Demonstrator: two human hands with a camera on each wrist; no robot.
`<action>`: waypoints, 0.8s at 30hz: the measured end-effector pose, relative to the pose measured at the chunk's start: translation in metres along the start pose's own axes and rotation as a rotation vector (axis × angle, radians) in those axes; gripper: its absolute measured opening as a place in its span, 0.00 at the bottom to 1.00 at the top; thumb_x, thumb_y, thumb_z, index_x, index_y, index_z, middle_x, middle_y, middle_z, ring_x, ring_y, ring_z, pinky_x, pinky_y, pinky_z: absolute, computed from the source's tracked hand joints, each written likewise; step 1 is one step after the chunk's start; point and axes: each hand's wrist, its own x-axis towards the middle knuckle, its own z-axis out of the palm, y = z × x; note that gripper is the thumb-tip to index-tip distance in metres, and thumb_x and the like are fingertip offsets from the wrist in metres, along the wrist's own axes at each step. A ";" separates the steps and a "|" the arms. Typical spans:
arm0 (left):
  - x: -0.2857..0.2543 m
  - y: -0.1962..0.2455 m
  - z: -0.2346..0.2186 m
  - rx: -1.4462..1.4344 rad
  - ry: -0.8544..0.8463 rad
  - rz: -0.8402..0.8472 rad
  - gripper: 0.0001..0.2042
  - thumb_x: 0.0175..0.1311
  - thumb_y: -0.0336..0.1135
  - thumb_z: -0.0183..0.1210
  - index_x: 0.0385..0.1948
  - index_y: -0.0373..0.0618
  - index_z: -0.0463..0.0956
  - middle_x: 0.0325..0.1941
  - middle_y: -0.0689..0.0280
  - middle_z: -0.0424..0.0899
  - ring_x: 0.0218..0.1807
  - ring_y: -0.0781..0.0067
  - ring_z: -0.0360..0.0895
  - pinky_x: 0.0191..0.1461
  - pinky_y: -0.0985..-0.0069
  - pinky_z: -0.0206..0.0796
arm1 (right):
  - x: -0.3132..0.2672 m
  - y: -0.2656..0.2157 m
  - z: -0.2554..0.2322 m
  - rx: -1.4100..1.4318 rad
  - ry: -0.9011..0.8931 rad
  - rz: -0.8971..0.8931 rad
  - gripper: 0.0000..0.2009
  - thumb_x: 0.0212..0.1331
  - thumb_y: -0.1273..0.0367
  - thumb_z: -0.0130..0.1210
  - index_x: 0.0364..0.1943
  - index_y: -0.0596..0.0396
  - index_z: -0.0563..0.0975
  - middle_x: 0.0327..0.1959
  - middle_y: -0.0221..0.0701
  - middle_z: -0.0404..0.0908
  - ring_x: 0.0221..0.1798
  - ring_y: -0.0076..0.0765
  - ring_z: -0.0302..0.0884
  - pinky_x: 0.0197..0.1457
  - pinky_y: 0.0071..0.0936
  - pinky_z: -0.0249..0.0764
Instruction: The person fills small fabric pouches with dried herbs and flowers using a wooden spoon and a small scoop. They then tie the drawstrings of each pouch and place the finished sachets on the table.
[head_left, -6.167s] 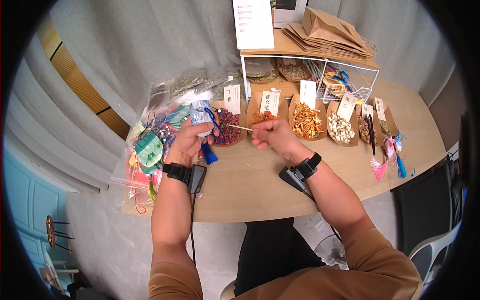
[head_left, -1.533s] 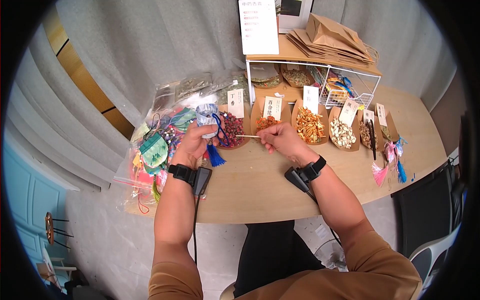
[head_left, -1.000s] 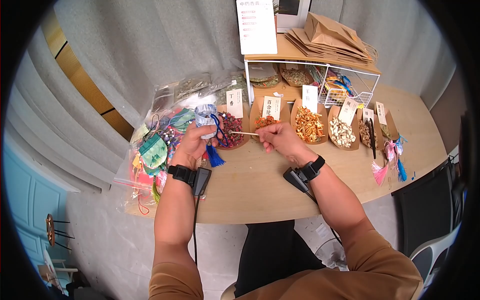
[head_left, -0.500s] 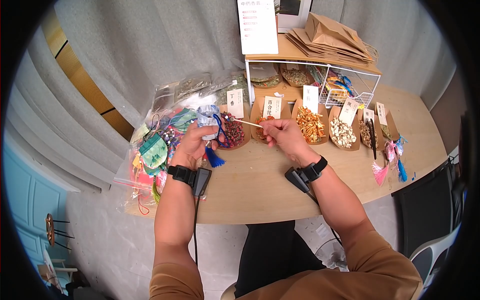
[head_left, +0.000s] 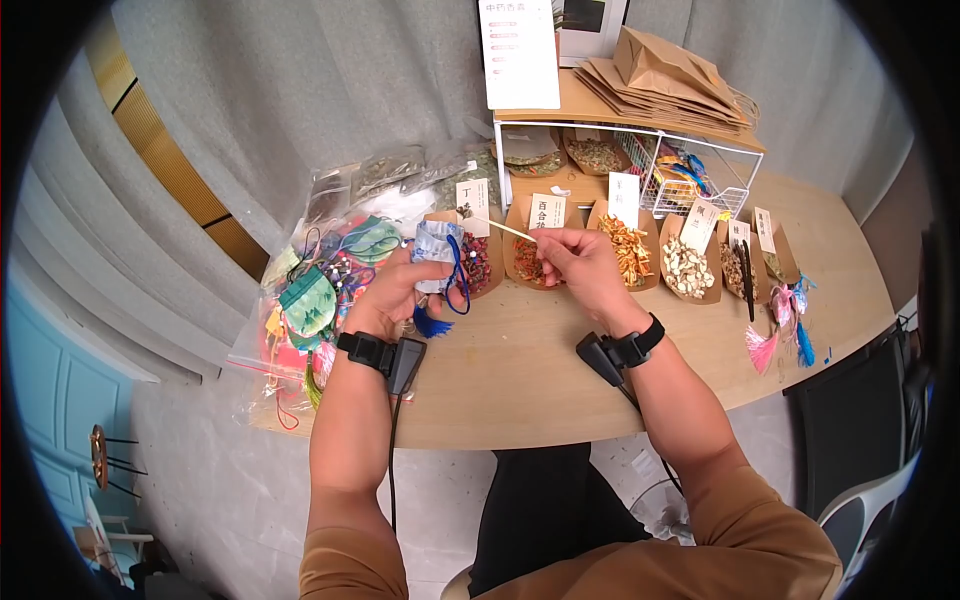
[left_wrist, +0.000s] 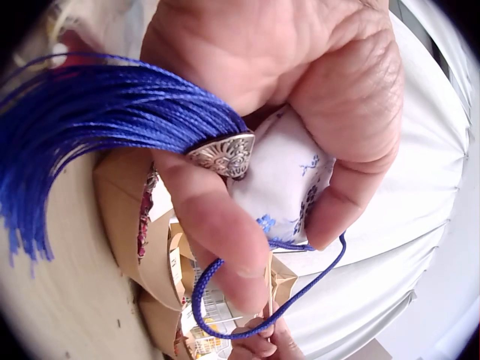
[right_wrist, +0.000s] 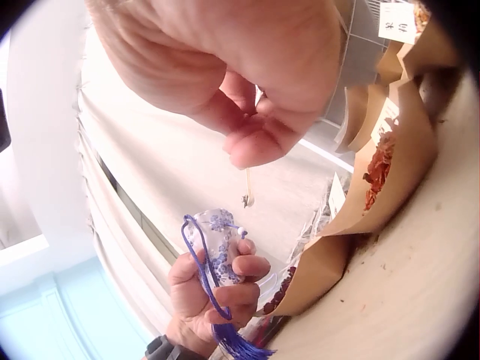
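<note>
My left hand point(head_left: 392, 291) holds a small blue-and-white cloth sachet point(head_left: 437, 250) near the left trays, its mouth facing up. A blue cord point(left_wrist: 202, 300) loops from it, and a blue tassel point(left_wrist: 112, 112) with a silvery cap hangs below. Thumb and fingers of my right hand point(head_left: 588, 272) pinch a thin, pale, long-handled small spoon point(head_left: 510, 229). Dark bits sit on its tip point(right_wrist: 247, 200), which is raised above the sachet's opening and apart from it in the right wrist view. Behind the sachet stands a paper tray of dark red buds point(head_left: 479, 262), partly hidden.
Further paper trays with labels line the table, holding orange petals point(head_left: 528, 262), yellow-orange pieces point(head_left: 624, 250) and pale slices point(head_left: 687, 266). Black tongs point(head_left: 745, 280) lie over another tray. Left, a plastic bag of colourful sachets point(head_left: 305, 300) spreads out; a shelf point(head_left: 570, 100) stands behind.
The spoon's tip was down in the red buds; it has come up and now carries dark bits. My left hand has shifted the sachet slightly right, in front of the bud tray.
</note>
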 end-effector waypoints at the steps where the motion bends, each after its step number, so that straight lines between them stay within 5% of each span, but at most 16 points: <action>1: 0.000 0.000 0.000 0.002 0.002 -0.001 0.12 0.54 0.25 0.61 0.41 0.37 0.74 0.31 0.60 0.83 0.25 0.66 0.83 0.14 0.77 0.70 | -0.001 -0.001 0.000 0.003 -0.002 -0.008 0.10 0.66 0.71 0.54 0.45 0.62 0.81 0.25 0.22 0.77 0.23 0.14 0.69 0.26 0.14 0.69; 12: 0.000 0.000 0.003 0.067 -0.015 0.007 0.13 0.56 0.25 0.59 0.43 0.30 0.73 0.33 0.56 0.82 0.28 0.61 0.84 0.18 0.77 0.76 | -0.005 0.004 0.004 -0.136 -0.087 -0.263 0.09 0.64 0.74 0.55 0.45 0.60 0.82 0.28 0.24 0.79 0.25 0.15 0.72 0.27 0.14 0.70; 24: 0.003 -0.001 -0.003 0.028 0.032 0.118 0.11 0.56 0.27 0.59 0.40 0.37 0.74 0.33 0.59 0.81 0.27 0.67 0.82 0.16 0.81 0.70 | 0.004 0.016 0.000 -0.279 0.157 -0.460 0.07 0.60 0.76 0.58 0.40 0.60 0.83 0.26 0.25 0.78 0.24 0.15 0.69 0.27 0.15 0.65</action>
